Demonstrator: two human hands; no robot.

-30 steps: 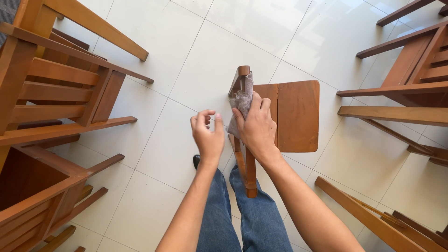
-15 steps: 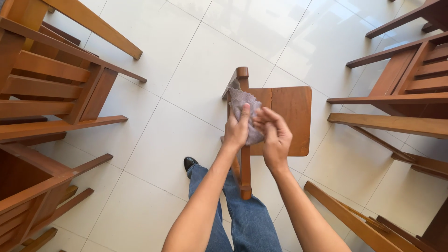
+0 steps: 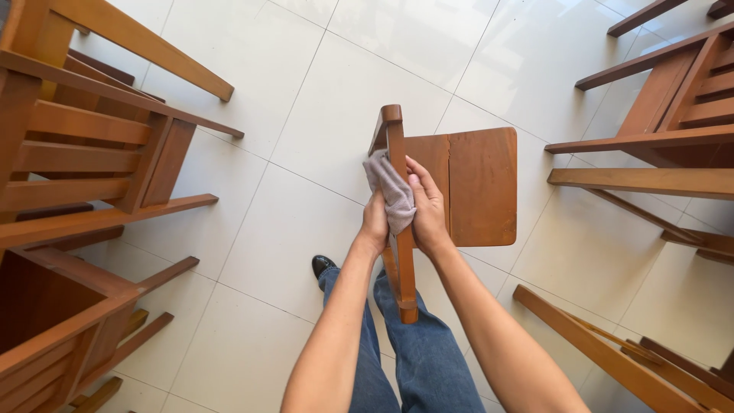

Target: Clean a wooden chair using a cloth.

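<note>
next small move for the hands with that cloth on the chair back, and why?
Probably slide both hands down the top rail. The grey cloth is wrapped over the rail's upper half, pinched between left hand and right hand; the stretch below them, toward the near end, lies bare.

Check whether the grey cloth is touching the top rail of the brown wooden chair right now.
Touching. The head view shows the grey cloth draped over the brown wooden chair's top rail, with the left hand and right hand pressing it from either side.
</note>
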